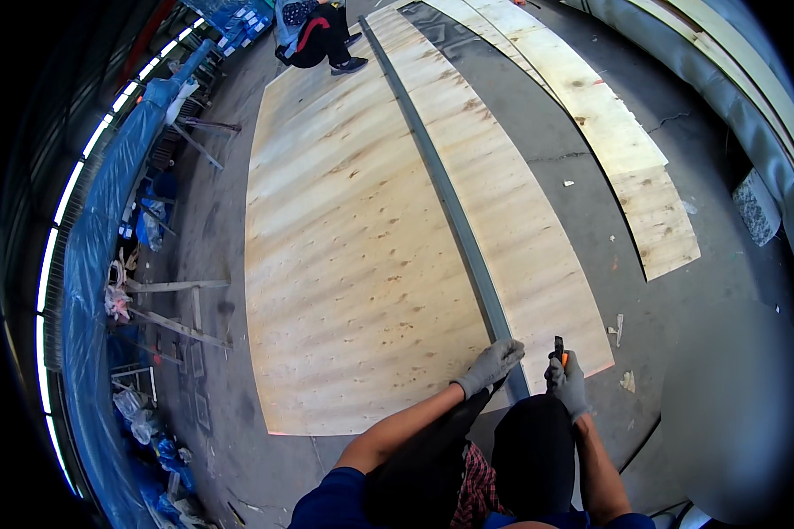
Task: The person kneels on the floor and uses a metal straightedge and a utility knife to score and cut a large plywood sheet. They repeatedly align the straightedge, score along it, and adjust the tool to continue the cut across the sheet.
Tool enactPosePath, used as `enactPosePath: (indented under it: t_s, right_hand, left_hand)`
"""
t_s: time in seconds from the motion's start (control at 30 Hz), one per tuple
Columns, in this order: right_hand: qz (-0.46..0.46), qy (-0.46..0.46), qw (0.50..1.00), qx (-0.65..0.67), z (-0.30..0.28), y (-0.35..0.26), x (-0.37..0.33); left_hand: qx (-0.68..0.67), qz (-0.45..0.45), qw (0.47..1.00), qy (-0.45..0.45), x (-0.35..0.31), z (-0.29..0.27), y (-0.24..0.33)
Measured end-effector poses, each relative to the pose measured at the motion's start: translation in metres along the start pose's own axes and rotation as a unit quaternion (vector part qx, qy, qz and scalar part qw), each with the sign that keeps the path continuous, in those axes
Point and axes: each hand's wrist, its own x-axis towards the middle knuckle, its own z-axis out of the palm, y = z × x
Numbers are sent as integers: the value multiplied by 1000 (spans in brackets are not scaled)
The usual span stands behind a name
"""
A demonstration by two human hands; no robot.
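A large sheet of plywood (pixel 353 238) lies flat on the floor before me, and a long grey metal bar (pixel 445 194) runs along it from near to far. At the bar's near end, my left hand (pixel 496 359), in a grey glove, is closed with its fingers on the bar. Just right of the bar, above the sheet's near edge, my right hand (pixel 569 388) is also gloved. It is closed round a black and orange tool that looks like a utility knife (pixel 559 353), held upright. The tool's lower part is hidden by the fingers.
Another person (pixel 322 40) crouches at the sheet's far end beside the bar. Narrower plywood strips (pixel 626 176) lie to the right. Wood scraps (pixel 627 382) dot the floor. Blue plastic sheeting (pixel 106 229) and wooden trestles (pixel 181 286) line the left.
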Motion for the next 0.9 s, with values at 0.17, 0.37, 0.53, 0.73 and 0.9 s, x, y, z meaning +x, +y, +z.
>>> enactPosePath:
  t_s: [0.17, 0.37, 0.53, 0.73, 0.9]
  right_hand:
    - [-1, 35, 999, -19, -2, -5, -2]
    - [-20, 57, 998, -35, -5, -4, -2]
    - [-29, 73, 995, -60, -10, -7, -5]
    - [-25, 69, 997, -39, -10, -3, -9]
    - [-16, 81, 996, -45, -10, -11, -8]
  left_hand:
    - [73, 83, 993, 29, -14, 6, -11]
    - [154, 142, 977, 42, -12, 7, -10]
    - [184, 172, 966, 55, -14, 8, -11]
    - [178, 186, 963, 78, -20, 15, -27]
    - [169, 168, 969, 60, -15, 8, -16]
